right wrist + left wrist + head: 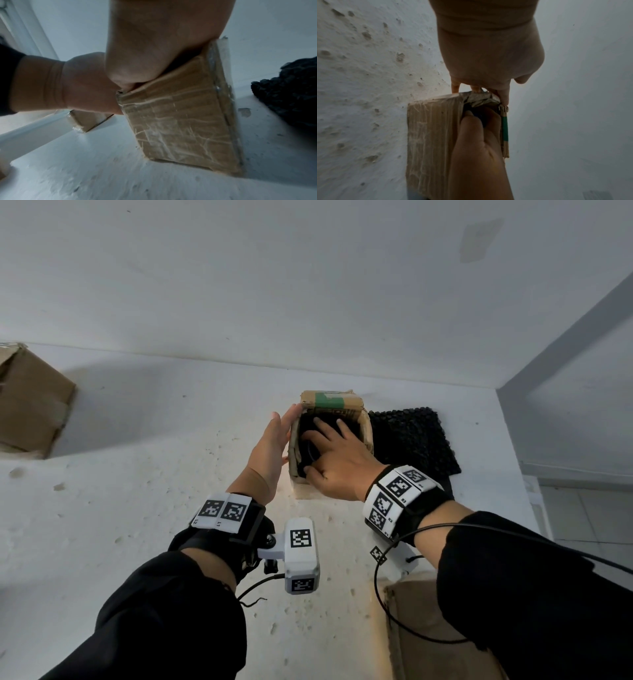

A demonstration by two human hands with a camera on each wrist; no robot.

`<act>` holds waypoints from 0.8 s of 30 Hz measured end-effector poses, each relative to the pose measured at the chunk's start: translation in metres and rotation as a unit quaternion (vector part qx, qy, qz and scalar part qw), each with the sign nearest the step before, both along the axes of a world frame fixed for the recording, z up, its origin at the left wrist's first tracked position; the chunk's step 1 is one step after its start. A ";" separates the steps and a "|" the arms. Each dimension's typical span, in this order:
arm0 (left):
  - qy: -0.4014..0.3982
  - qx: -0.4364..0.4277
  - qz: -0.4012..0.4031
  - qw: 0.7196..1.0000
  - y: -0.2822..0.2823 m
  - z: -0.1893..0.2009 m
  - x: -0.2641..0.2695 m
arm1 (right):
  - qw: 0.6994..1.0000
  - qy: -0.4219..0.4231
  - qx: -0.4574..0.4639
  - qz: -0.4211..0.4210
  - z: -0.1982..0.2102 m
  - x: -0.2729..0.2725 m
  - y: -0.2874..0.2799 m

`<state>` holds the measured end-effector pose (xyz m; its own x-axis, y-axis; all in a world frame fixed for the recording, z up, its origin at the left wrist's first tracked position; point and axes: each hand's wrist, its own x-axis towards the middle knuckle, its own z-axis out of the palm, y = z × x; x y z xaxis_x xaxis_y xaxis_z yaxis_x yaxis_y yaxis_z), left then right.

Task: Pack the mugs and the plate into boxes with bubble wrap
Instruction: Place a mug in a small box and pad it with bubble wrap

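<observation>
- Right now the right hand [334,463] is reaching into the small box [364,426], fingers [342,428] spread over something dark inside; thumb is hooking over the near rim. Can't tell if that dark thing is a wrapped mug or just wrap.
- Left hand [274,446] is lying flat on the box's outer left wall, fingers straight & together, tips reaching past the far corner — bracing, not gripping.
- Box is sitting on the white table [137,491], mouth opening upward, taped walls upright; looks a bit taller than wide, so long axis is running roughly vertical, as I'm judging it.
- Black bubble wrap sheet [414,440] is lying flat just beyond the right hand's little-finger side, touching or nearly touching the box.
- To do it well, imo: be pressing straight down w/ spread fingers so the padding seats evenly, left palm holding the wall so the box isn't sliding or bulging.
- Risk: pushing off-centre could be tipping the box toward the left palm.
</observation>
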<state>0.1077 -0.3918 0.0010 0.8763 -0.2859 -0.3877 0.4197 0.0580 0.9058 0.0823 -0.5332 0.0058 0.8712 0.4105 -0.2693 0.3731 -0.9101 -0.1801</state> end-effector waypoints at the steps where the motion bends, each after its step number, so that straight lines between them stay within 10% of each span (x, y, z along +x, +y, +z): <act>1: 0.001 -0.013 -0.009 1.000 0.001 0.000 0.001 | 0.999 -0.017 0.036 -0.014 0.000 -0.001 -0.001; 7: 0.001 -0.007 0.002 1.000 0.002 -0.003 0.002 | 0.979 -0.086 0.093 -0.161 0.003 0.000 0.001; 24: -0.015 0.037 -0.036 0.999 0.002 0.012 0.007 | 0.987 -0.056 -0.038 -0.145 0.018 0.009 0.003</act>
<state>0.1150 -0.3894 0.0132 0.8662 -0.3199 -0.3838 0.3927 -0.0390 0.9188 0.0908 -0.5301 0.0243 0.9751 0.1222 -0.1851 0.1089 -0.9908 -0.0801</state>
